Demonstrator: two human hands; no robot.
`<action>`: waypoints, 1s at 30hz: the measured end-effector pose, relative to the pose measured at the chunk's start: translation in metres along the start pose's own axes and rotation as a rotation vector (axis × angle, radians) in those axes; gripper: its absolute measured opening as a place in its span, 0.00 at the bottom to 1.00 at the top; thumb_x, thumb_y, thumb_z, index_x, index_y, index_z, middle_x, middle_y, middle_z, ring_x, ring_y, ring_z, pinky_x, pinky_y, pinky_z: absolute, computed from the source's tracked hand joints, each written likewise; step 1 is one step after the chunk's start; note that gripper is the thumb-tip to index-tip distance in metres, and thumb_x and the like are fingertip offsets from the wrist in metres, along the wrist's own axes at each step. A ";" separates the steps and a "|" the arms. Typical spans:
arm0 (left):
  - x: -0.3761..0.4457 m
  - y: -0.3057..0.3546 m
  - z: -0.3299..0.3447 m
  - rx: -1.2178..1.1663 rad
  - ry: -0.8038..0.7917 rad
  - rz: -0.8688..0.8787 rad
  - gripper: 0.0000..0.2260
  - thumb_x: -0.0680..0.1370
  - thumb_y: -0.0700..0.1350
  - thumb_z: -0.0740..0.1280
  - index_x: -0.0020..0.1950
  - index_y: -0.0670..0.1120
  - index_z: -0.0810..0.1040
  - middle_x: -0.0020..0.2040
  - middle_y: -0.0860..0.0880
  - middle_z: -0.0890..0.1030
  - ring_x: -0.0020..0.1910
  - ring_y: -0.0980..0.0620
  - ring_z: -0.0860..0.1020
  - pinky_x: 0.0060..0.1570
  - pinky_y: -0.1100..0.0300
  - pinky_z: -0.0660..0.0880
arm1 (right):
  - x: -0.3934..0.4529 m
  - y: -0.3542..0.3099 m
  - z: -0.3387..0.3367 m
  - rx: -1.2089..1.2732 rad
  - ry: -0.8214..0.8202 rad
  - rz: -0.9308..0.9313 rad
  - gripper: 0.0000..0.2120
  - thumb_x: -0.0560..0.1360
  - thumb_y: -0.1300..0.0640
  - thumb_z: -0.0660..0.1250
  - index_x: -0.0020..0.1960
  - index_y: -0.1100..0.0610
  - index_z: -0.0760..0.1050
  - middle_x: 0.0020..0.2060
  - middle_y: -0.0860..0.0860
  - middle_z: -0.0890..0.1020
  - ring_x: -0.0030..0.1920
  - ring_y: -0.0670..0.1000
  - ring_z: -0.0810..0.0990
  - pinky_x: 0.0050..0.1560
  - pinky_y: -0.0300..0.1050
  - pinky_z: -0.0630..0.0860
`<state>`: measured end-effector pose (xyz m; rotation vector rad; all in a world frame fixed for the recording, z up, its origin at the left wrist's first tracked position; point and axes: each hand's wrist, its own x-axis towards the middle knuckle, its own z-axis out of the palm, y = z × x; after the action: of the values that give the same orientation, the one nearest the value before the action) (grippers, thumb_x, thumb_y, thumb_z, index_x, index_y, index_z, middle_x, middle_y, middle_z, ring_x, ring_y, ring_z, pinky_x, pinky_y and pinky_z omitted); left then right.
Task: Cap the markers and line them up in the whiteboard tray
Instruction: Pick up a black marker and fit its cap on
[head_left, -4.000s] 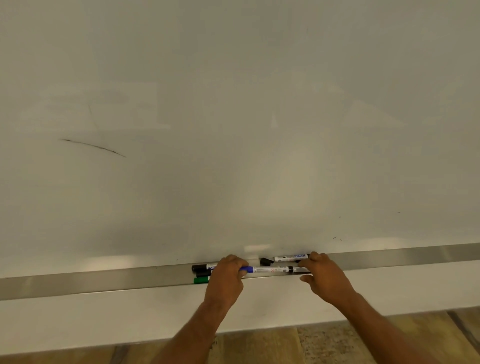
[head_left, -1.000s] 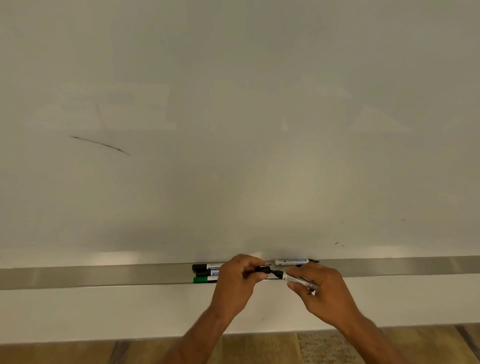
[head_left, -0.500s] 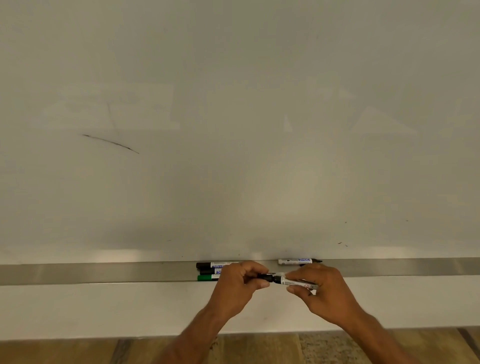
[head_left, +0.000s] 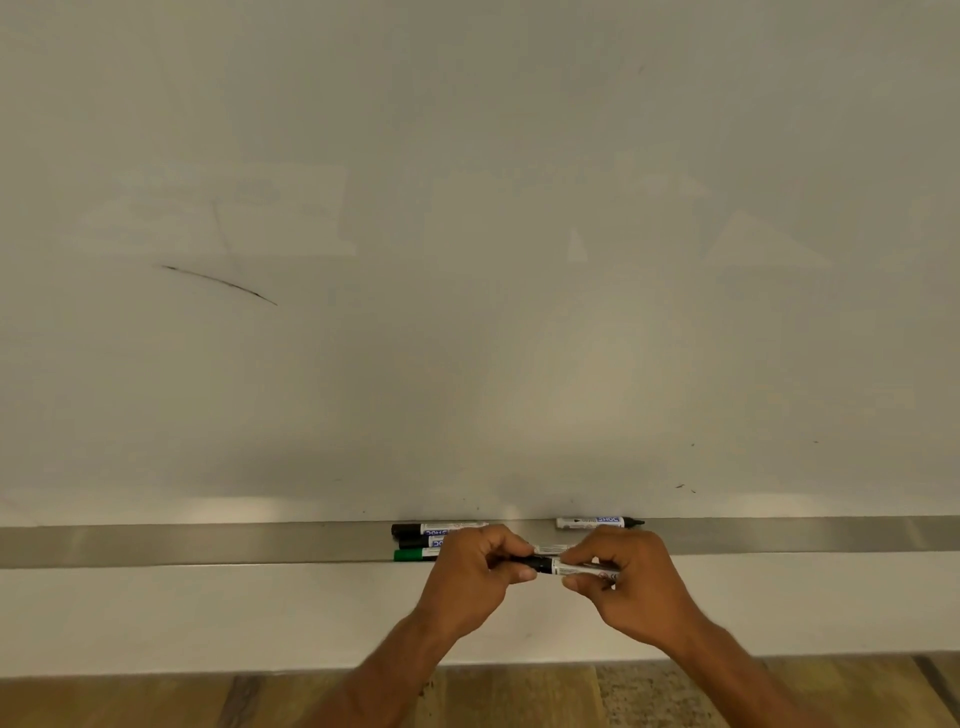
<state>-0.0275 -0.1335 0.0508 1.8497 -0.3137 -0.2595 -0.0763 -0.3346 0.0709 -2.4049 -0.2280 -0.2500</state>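
Observation:
Both hands hold one black marker (head_left: 563, 566) level in front of the metal whiteboard tray (head_left: 208, 545). My left hand (head_left: 475, 577) pinches its black cap end. My right hand (head_left: 628, 587) grips the white barrel. In the tray, left of my hands, lie a capped black marker (head_left: 436, 529), a second black-capped marker (head_left: 421, 542) and a green-capped marker (head_left: 413, 555), partly hidden by my left hand. An uncapped black marker (head_left: 597, 521) lies at the tray's back, tip to the right. A bit of another white barrel (head_left: 550, 548) shows between my hands.
The whiteboard (head_left: 467, 260) fills the view, with a thin dark stroke (head_left: 218, 283) at the left. Below the tray runs a white wall band (head_left: 208, 618), then wooden floor (head_left: 156, 701). The tray stretches bare to both sides.
Four seconds ago both hands rested on markers in the tray. Since then they lifted one black marker out and brought cap and barrel together; gap between them has closed over the last second.

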 end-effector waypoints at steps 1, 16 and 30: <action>0.000 0.000 -0.001 -0.003 0.010 0.004 0.17 0.70 0.33 0.75 0.40 0.58 0.83 0.42 0.56 0.86 0.43 0.57 0.84 0.49 0.63 0.80 | 0.001 -0.001 0.000 0.010 0.003 -0.002 0.14 0.65 0.62 0.78 0.44 0.45 0.84 0.36 0.35 0.82 0.36 0.41 0.81 0.37 0.32 0.75; 0.003 0.008 -0.011 -0.022 0.000 0.016 0.16 0.71 0.30 0.73 0.39 0.53 0.84 0.38 0.57 0.84 0.40 0.58 0.83 0.43 0.68 0.78 | 0.010 -0.008 0.004 0.096 0.007 0.016 0.13 0.65 0.64 0.78 0.42 0.48 0.84 0.34 0.37 0.82 0.35 0.42 0.80 0.34 0.27 0.71; 0.002 -0.006 -0.010 -0.013 0.033 0.031 0.19 0.69 0.30 0.74 0.39 0.58 0.83 0.39 0.60 0.84 0.43 0.58 0.84 0.46 0.67 0.79 | 0.014 -0.005 0.006 0.121 -0.069 0.038 0.11 0.66 0.62 0.77 0.42 0.47 0.84 0.35 0.41 0.84 0.36 0.43 0.81 0.35 0.29 0.73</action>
<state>-0.0220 -0.1228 0.0476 1.8329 -0.3168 -0.2089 -0.0631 -0.3256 0.0734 -2.2977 -0.2220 -0.1320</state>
